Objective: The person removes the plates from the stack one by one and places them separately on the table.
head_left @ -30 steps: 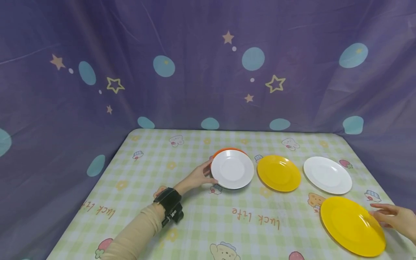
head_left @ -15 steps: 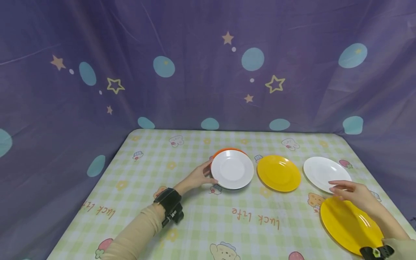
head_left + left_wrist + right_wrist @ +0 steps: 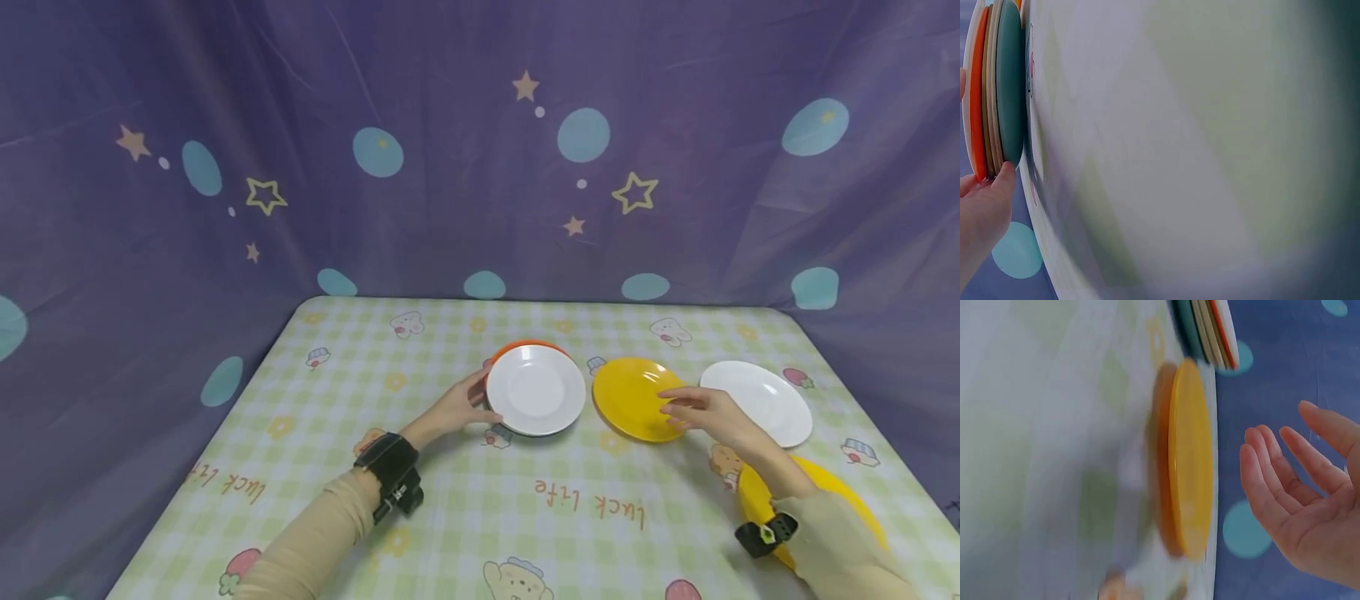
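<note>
My left hand [image 3: 456, 410] holds the left edge of a stack of plates, topped by a white plate [image 3: 536, 390]. An orange plate [image 3: 977, 94] lies beneath it, with several beige and brownish rims between that and a teal plate [image 3: 1011, 87] at the bottom. Just right of the stack is a yellow plate [image 3: 628, 396]. Over its right side hovers my right hand [image 3: 712, 414], fingers loosely bent around nothing; the right wrist view shows the palm apart from the yellow plate.
A white oval-looking plate [image 3: 765, 400] lies at the right, partly behind the right hand. Nearer, a larger yellow plate [image 3: 843, 496] is partly covered by the right forearm. A checked tablecloth [image 3: 450, 533] covers the table, and a purple curtain [image 3: 465, 225] hangs behind.
The right hand has swept left from beside the larger yellow plate, past the white plate, to above the smaller yellow plate. Left hand, stack and plates have stayed in place.
</note>
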### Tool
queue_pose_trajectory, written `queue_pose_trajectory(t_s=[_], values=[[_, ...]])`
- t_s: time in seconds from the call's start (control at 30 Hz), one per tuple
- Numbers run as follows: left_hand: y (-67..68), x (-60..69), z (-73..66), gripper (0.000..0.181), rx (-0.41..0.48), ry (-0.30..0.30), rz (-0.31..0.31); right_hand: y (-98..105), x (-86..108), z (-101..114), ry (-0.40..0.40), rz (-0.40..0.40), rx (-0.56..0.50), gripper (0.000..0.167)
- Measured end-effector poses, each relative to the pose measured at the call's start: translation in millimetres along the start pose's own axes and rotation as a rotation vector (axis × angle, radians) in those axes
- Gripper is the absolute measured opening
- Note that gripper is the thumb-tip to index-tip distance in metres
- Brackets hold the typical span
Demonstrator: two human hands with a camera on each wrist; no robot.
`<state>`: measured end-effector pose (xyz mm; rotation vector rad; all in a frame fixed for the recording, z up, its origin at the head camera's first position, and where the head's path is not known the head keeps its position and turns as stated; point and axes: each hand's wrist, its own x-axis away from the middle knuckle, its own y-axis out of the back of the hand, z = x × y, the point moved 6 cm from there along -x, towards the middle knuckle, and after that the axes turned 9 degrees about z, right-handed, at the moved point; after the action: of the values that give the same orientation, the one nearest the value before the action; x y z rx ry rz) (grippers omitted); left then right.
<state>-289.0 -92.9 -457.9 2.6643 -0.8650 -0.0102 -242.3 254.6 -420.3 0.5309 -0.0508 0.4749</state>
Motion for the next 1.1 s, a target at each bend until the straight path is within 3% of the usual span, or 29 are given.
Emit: queue_pose_trajectory(t_s=[0.17, 0.53, 0.87, 1.1], values=[[-0.3, -0.7, 3.0, 0.094, -0.001, 0.020, -0.009, -20, -23.1, 12, -0.001, 0.028, -0.058, 0.048], [0.8, -0.6, 3.0, 0.091, 0.011, -0.003, -0.001, -57, -55.9, 27, 0.031, 0.026, -0.226, 0.048], [1.0, -1.1, 0.7, 0.094, -0.004, 0.013, -0.008, -72, -72.9, 23, -0.039, -0.013, -0.317, 0.059], [0.1, 0.2, 0.9, 0.094, 0.012, 0.006, 0.003, -80, -81.4, 18, -0.133, -0.090, -0.359, 0.065]])
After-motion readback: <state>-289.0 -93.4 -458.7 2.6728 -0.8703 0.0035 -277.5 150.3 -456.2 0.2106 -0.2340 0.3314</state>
